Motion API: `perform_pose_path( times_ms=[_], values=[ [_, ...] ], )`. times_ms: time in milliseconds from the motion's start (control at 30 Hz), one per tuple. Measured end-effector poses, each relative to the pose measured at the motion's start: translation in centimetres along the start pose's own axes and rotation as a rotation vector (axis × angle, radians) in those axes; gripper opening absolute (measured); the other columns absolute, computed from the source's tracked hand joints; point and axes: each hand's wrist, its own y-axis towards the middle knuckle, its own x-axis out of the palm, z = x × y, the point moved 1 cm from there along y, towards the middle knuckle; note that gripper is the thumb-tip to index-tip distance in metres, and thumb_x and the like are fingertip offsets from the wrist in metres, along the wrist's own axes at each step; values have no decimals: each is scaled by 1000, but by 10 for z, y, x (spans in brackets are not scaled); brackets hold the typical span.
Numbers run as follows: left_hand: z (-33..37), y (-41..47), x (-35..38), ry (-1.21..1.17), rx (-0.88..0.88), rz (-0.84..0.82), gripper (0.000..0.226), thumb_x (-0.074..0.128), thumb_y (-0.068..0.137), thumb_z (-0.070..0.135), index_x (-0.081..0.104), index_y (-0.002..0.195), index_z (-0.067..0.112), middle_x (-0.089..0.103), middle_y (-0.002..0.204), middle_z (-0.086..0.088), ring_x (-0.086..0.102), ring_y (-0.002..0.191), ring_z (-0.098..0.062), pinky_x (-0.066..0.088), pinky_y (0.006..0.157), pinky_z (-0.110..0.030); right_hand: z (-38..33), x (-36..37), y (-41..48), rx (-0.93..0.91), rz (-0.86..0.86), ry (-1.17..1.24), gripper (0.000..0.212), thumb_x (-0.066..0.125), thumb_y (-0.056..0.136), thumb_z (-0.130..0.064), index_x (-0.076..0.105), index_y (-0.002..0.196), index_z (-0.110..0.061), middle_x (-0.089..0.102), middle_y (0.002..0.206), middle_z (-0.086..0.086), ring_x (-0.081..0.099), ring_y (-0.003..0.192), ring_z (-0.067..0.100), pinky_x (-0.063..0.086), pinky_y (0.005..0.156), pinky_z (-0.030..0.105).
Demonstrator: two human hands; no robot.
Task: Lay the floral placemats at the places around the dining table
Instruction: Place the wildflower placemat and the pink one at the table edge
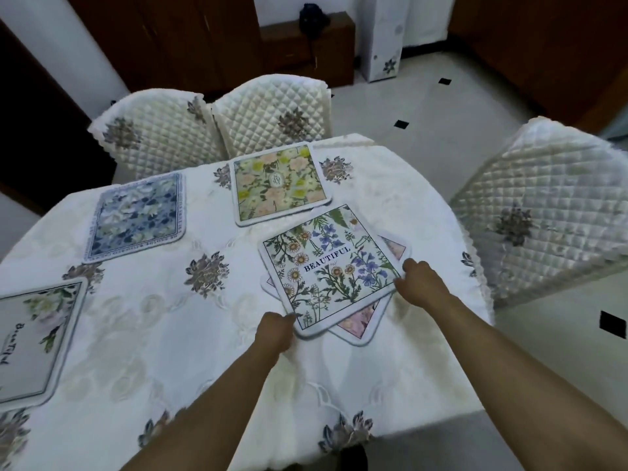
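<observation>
A pink placemat lies mostly hidden under the BEAUTIFUL placemat; left hand and right hand grasp its edges, centre frame; white tablecloth; quilted chairs beyond.

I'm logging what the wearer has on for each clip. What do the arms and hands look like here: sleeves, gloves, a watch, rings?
Both forearms are bare up to the frame's lower edge, with no sleeves in view. The left hand and right hand are ungloved. No watch, bracelet or ring shows; the fingers are mostly hidden.
</observation>
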Motion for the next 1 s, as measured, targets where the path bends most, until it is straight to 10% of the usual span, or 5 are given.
perform_pose_path(
  times_ms=[533,1000],
  values=[
    [14,0,-1,135,150,171,22,59,88,16,56,67,18,63,74,-4,58,73,-25,45,65,-31,-4,2,25,18,-12,255,26,48,94,-24,50,71,-11,63,83,16,59,87,35,35,65,32],
    [-110,-74,-210,308,355,377,20,55,95,31,57,76,27,67,69,2,62,63,-14,44,54,-29,-140,85,-151,-321,69,387,36,49,97,-27,35,65,-20,41,56,-1,43,53,14,28,50,30]
  ],
)
